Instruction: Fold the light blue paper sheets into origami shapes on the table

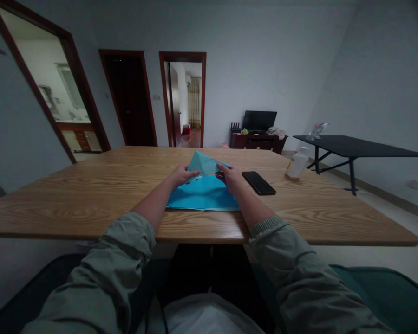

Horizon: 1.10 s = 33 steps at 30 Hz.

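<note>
A light blue sheet of folded paper is held up between my two hands, its upper left part folded to a peak. My left hand pinches its left side, the thumb lying on the near face. At the right side, my right hand grips the same paper with thumb and fingers. Beneath both hands a brighter blue sheet of paper lies flat on the wooden table. Whether the two blue pieces are joined cannot be made out.
Right of my right hand lies a black phone. Farther right stands a clear plastic bottle. Beyond the table are a black folding table, a cabinet with a monitor, and doorways.
</note>
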Motion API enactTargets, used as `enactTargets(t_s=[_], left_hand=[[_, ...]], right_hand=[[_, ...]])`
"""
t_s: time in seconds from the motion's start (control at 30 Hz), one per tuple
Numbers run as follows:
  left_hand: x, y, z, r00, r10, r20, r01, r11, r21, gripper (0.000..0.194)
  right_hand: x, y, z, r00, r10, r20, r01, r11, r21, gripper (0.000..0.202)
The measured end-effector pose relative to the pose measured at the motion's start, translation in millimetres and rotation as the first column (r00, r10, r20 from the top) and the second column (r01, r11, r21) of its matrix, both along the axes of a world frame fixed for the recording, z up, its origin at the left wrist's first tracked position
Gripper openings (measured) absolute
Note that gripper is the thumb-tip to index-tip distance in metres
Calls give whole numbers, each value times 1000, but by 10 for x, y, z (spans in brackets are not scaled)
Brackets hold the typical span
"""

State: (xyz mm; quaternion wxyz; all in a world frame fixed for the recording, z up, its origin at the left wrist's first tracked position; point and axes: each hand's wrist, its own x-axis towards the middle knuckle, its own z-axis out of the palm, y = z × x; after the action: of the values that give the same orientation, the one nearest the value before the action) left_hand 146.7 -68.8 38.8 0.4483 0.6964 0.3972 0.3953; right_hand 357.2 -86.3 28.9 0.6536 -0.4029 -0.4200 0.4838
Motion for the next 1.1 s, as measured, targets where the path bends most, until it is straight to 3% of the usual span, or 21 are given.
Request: enactTargets(t_s=[0.17, 0.27, 0.33, 0.47, 0.57, 0.7, 0.8, 0.9, 1.1], left_hand=[[-18, 82, -40, 997, 65, -44, -63, 997, 53, 48], [-16, 122, -67, 985, 161, -60, -148, 974, 171, 45], [1, 117, -72, 974, 212, -76, -181, 938, 294, 42], [80, 21, -52, 972, 184, -147, -107, 900, 423, 43], [147, -76, -21, 974, 122, -190, -20, 886, 464, 42], [189, -148, 11, 973, 87, -213, 36, 857, 514, 40], [192, -152, 3, 979, 35, -200, 65, 881, 469, 34], [193, -137, -18, 986, 17, -164, 54, 907, 417, 33], [177, -63, -19, 998, 41, 55, -61, 892, 447, 32]], right_hand=[[41, 34, -18, 983, -145, 111, 142, 989, 33, 25], [44, 37, -57, 890, -300, 344, 268, 953, 137, 41], [16, 30, -84, 820, -327, 471, 269, 945, 187, 45], [-77, -1, -105, 813, -195, 548, 147, 981, 130, 34], [-119, -32, -94, 829, -114, 548, 70, 992, 101, 39], [-130, -57, -83, 840, -86, 536, 52, 996, 79, 43], [-124, -60, -77, 865, -68, 498, 46, 997, 57, 38], [-115, -52, -72, 890, -30, 455, 11, 999, 44, 25], [-120, -18, -84, 893, -20, 450, -3, 999, 49, 9]])
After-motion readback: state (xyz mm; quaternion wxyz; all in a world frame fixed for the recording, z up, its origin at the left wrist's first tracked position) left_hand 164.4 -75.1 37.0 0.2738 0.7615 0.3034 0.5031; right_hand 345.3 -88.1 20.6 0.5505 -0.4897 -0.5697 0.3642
